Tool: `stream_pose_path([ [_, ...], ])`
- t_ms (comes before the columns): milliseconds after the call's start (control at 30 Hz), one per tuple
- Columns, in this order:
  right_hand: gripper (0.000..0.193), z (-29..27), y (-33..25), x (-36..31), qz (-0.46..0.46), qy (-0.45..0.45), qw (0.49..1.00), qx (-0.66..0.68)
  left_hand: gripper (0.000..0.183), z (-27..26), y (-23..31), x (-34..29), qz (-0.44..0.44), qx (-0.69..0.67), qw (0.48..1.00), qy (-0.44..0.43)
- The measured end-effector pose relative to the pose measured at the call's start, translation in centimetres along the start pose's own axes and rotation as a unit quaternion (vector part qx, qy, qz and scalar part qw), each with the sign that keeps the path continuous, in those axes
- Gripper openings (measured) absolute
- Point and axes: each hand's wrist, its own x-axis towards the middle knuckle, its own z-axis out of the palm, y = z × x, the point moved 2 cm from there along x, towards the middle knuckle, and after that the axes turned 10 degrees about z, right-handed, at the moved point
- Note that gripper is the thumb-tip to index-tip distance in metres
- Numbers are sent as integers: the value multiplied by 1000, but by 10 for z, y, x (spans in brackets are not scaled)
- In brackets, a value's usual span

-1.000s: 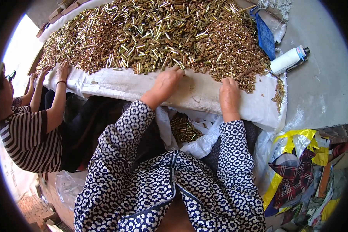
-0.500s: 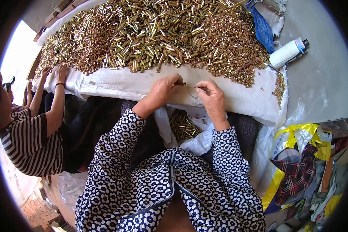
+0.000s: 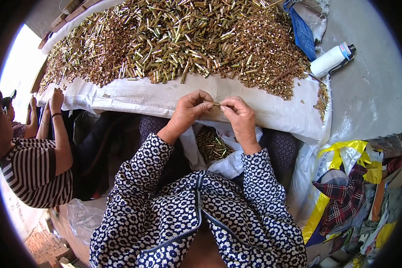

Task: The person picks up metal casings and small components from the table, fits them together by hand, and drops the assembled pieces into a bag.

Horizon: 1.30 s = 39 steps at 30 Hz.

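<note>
Left hand (image 3: 191,108), right hand (image 3: 240,115) pinch one metal piece (image 3: 216,104).
Fingertips (image 3: 204,107) nearly closed on it; small, brassy, partly hidden.

The fingers of the left hand (image 3: 188,111) and right hand (image 3: 242,118) cover most of the small metal piece (image 3: 216,104) between them; I can't tell whether it's one part or two. The patterned jacket (image 3: 174,225) hides the white sack's (image 3: 230,168) bottom. The heap (image 3: 178,40) runs past the upper edge, and a striped-shirted co-worker (image 3: 35,174) blocks most of another person (image 3: 20,128).
</note>
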Motion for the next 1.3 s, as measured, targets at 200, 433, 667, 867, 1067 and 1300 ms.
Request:
stream_pose_path([
  [200,6,2,4,0,-40,42,998,-30,9,4,-8,4,5,-11,999,29],
  [433,9,-7,8,12,-112,73,912,-388,12,34,-1,12,225,513,821,-106],
  [667,16,-50,20,45,-148,193,834,-496,21,46,-3,14,202,574,780,-144],
  [867,11,-45,19,54,-114,155,821,-538,16,-6,-15,20,190,415,887,65],
  [1067,8,-46,19,53,-99,190,818,-534,13,-64,8,48,72,670,733,91],
  [1300,7,-39,8,44,-176,165,828,-506,11,-55,-1,47,130,605,786,20],
])
